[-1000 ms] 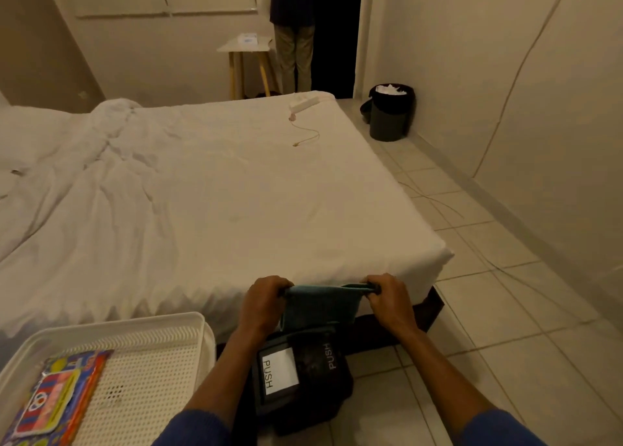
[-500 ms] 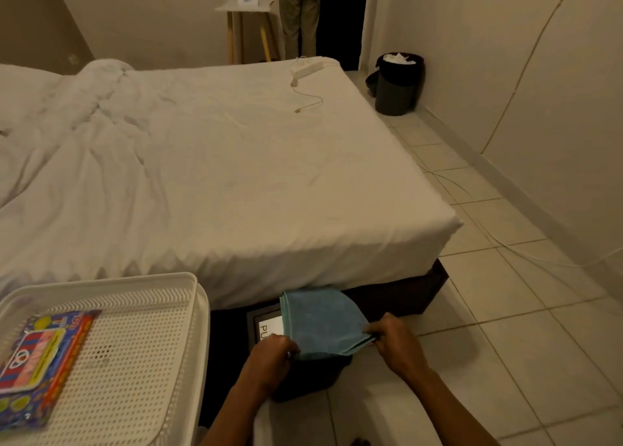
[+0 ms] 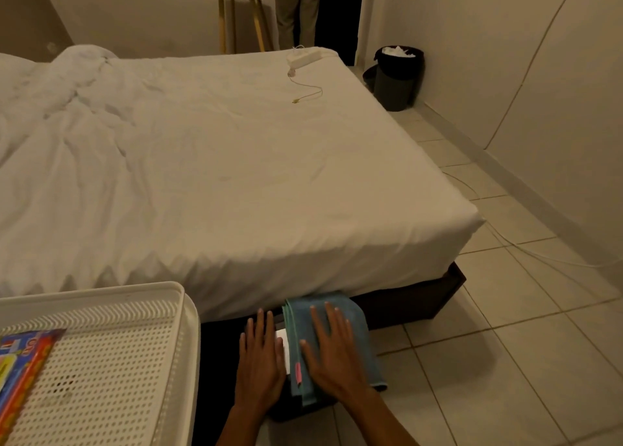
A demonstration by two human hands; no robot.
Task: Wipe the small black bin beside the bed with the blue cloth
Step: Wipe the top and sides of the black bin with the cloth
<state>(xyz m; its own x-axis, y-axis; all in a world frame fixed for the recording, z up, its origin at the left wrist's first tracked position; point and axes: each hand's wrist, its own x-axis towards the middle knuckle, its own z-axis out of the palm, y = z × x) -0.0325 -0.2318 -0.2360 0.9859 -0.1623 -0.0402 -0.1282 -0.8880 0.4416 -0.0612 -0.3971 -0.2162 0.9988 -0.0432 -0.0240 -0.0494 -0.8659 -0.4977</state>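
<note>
At the far left, a white perforated tray (image 3: 101, 354) fills the lower corner, with a colourful packet (image 3: 20, 371) lying on its left side. Behind it the bed (image 3: 219, 162) spreads across the middle of the view under a rumpled white sheet; a white power strip (image 3: 305, 57) with a thin cord lies near its far edge.

Just right of the tray, against the dark base of the bed, sits the small black bin (image 3: 296, 408), mostly covered from above. The left hand (image 3: 260, 361) rests flat on the left part of the bin's top, fingers straight and spread, gripping nothing. A strip of white label shows between the 2 hands. Immediately to its right, the blue cloth (image 3: 354, 314) lies folded over the rest of the top, its near end hanging over the bin's front edge, with a small pink tag (image 3: 298, 371) at its left hem. The right hand (image 3: 332, 354) presses palm-down on the cloth, fingers extended and open, not pinching the fabric.

Further right lies the pale tiled floor (image 3: 505, 361). A second, taller dark bin (image 3: 397, 78) stands by the wall beyond the bed's far corner, well apart from the hands.
</note>
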